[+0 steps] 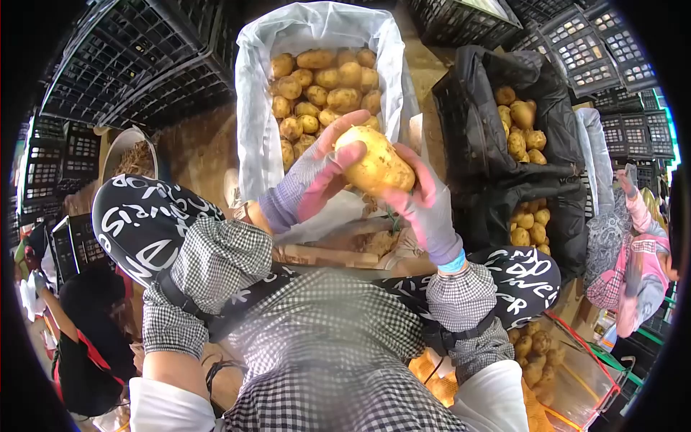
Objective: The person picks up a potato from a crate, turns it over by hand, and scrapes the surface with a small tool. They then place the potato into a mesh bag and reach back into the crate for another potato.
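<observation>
A large yellow potato [376, 160] is held up between both gloved hands. My left hand [317, 173], in a grey and pink glove, grips its left end with the thumb across the front. My right hand [426, 205], gloved alike, has its fingers on the potato's right end and lower side. Just beyond the hands stands a crate lined with white plastic [252, 108], holding many potatoes [327, 78]. Part of the crate's near end is hidden behind the hands and the held potato.
Two black-lined crates [461, 108] with potatoes stand at the right. A bucket [115, 155] sits at the left, near stacked black crates [137, 57]. A mesh bag of potatoes [536, 360] is at lower right. Co-workers are at the far right [640, 266] and far left [86, 345].
</observation>
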Action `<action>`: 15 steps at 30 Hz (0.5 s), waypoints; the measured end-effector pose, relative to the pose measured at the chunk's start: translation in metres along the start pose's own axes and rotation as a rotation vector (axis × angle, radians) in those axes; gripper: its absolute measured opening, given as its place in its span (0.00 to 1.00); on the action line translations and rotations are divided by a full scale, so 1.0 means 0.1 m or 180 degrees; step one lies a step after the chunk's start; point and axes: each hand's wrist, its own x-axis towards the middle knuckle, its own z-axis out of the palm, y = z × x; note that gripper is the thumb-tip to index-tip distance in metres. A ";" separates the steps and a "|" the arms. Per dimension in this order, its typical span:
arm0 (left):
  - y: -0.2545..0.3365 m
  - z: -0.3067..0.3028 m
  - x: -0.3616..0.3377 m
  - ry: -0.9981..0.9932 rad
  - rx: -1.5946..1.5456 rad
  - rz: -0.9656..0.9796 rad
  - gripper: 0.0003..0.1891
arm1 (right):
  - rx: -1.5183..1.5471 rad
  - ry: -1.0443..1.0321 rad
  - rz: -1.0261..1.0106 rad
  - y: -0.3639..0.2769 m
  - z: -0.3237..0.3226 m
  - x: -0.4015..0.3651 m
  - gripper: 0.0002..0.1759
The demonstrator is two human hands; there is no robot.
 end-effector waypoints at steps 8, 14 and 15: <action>0.07 0.00 -0.03 0.0043 0.0138 0.0007 0.36 | 0.0499 -0.0002 0.0194 -0.04 0.08 0.04 0.37; -0.09 -0.02 0.04 0.0541 0.0220 0.0266 0.29 | 0.0609 0.0113 0.0551 0.16 0.07 -0.03 0.33; -0.16 -0.05 0.08 0.0633 0.0485 0.0549 0.27 | 0.0746 0.0085 0.0677 0.15 0.12 -0.04 0.33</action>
